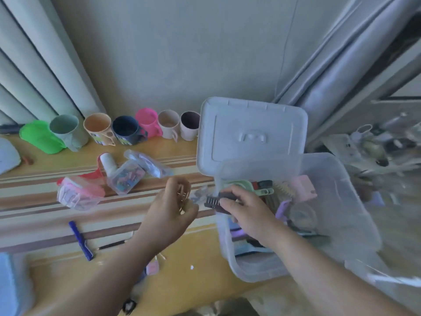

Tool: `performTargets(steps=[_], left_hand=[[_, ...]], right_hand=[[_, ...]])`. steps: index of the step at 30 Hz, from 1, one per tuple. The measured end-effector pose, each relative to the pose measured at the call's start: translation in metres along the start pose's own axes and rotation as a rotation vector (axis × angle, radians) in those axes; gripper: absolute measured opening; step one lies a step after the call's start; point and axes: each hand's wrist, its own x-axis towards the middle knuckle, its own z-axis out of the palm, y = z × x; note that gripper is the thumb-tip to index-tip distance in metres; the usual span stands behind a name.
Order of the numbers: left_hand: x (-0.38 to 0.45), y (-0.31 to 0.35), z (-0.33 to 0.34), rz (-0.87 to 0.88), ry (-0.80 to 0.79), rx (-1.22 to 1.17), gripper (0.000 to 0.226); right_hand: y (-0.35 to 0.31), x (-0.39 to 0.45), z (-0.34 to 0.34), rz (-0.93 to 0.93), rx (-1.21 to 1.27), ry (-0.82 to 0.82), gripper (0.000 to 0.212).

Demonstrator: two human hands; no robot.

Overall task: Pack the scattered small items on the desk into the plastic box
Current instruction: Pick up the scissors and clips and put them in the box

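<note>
While many items already lie in the open box [337, 201] at right, a dark comb [216, 200] is gripped at its rim by the right hand [248, 210], small gold clips [183, 197] are cupped in the curled left hand [173, 213], and bags [79, 195] and a pen [79, 240] are left on the desk [68, 156].

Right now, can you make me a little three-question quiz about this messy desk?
1. True or false: the plastic box has its lid open.
2. What colour is the pen lying on the desk? A red, B blue, C green.
3. Fill in: the right hand holds a dark ____ at the box's edge.

Key: 1 true. 2 B. 3 comb.
</note>
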Motion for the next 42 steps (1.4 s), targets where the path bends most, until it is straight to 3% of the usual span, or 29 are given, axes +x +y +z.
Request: performTargets(steps=[4,7,11,14,19,29,36,42], left_hand=[[0.01,0.037,0.044,0.208,-0.051,0.007,0.058],[0.014,0.056,0.079,0.321,-0.06,0.077,0.058],[0.02,0.084,0.121,0.381,-0.216,0.152,0.053],[0.017,0.093,0.156,0.363,-0.385,0.226,0.045],[0.015,0.072,0.204,0.123,-0.644,0.494,0.039],[0.014,0.041,0.239,-0.022,-0.702,0.889,0.052],[0.007,0.041,0.243,-0.001,-0.687,0.905,0.055],[0.003,0.04,0.228,0.074,-0.668,0.837,0.033]], right_hand=[[0.032,-0.021,-0.089,-0.05,-0.301,0.211,0.012],[0.063,-0.041,-0.16,0.091,-0.494,0.259,0.011],[0.128,-0.047,-0.209,0.302,-0.763,-0.004,0.031],[0.163,-0.031,-0.199,0.287,-0.958,-0.222,0.031],[0.179,0.007,-0.176,0.185,-1.04,-0.419,0.017],[0.198,0.011,-0.183,0.089,-0.946,-0.424,0.023],[0.194,-0.004,-0.202,0.04,-0.888,-0.366,0.015],[0.178,-0.019,-0.203,0.011,-0.796,-0.311,0.008]])
